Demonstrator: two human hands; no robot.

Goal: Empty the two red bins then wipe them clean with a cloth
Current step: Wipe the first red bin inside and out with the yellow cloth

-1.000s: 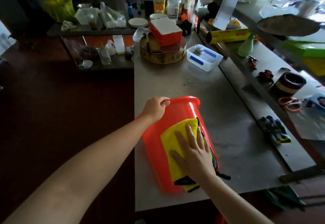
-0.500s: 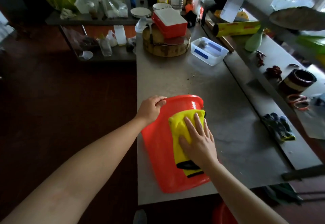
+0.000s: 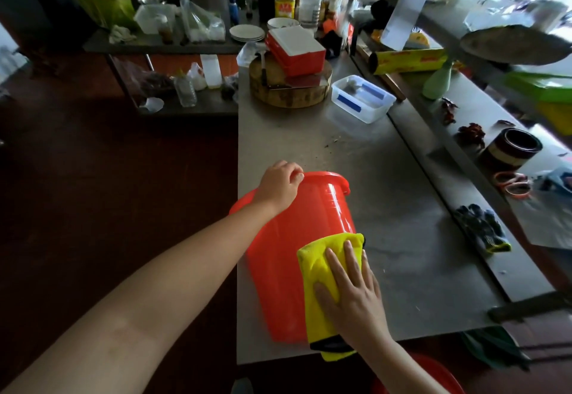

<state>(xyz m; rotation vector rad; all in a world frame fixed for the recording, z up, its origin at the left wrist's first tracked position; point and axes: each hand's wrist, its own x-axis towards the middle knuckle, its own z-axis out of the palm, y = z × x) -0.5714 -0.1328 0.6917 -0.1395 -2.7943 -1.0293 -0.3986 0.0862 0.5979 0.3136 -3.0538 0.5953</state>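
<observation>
A red bin (image 3: 297, 238) lies on its side on the steel table (image 3: 402, 238), its rim toward the far end. My left hand (image 3: 280, 184) grips that rim at the top left. My right hand (image 3: 349, 291) presses flat on a yellow cloth (image 3: 318, 273) with a black edge, against the bin's near right side close to its base. The cloth hangs past the table's near edge. Part of a second red bin (image 3: 433, 375) shows below the table at the bottom right.
A round wooden chopping block (image 3: 288, 90) carries a red box with a white lid (image 3: 297, 50). A clear plastic tub (image 3: 362, 102) sits beyond the bin. Dark gloves (image 3: 483, 229) and a brown bowl (image 3: 513, 149) lie on the right ledge. Bottles crowd the far end.
My right hand has slid the yellow cloth from near the bin's rim back toward its base. My left hand stays on the rim.
</observation>
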